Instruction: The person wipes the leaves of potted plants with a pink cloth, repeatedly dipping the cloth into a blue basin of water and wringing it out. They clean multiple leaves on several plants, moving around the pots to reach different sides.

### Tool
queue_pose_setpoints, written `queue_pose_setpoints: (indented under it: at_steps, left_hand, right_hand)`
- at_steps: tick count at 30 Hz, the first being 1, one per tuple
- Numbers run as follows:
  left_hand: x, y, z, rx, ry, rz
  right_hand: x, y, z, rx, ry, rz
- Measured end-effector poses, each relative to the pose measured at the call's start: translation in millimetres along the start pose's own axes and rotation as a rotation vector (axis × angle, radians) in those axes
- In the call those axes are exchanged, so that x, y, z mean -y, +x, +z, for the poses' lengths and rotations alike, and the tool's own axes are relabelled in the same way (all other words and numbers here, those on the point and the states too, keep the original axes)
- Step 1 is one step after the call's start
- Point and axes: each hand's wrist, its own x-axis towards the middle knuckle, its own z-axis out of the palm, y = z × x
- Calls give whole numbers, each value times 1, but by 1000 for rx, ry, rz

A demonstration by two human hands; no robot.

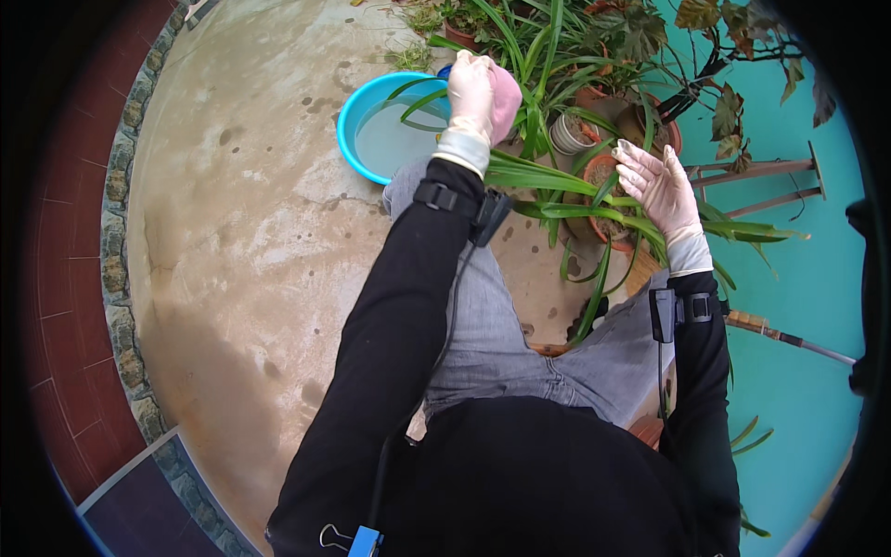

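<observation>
My left hand (470, 90), in a pale thin glove, is closed on a pink cloth (505, 101) and a long green strap-shaped leaf (445, 43) passes behind its fingertips. Whether the leaf is pinched cannot be told. Beneath and beside that hand lies a bright blue plastic basin (346, 143) holding cloudy water. My right hand (654, 181), gloved too, is palm up with fingers extended, holding nothing, over a strappy-leaved plant (550, 177) that grows in a terracotta pot (626, 244).
More potted plants crowd the upper right, with a ribbed white pot (571, 136) among them. A turquoise wall (779, 264) stands at the right, near a wooden stand (759, 168). Stained concrete floor (243, 209) extends left to a stone border (120, 244). A pole (786, 338) lies right of my right forearm.
</observation>
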Motion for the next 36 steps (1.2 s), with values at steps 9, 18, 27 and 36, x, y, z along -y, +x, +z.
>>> queue_pose_setpoints:
  at_steps: [9,18,27,36]
  left_hand:
    - [-55,12,-50,-1,178,-674]
    - [4,30,-146,-28,548,2]
    - [95,34,-236,-217,-42,-587]
    - [162,16,-314,-801,-301,-706]
  right_hand:
    - [-23,-21,17,162,13,-30]
    - [-114,118,81,227,2,282]
    - [-265,363,113,-159,-377,479]
    - [-367,480,143,418,-1809,-7]
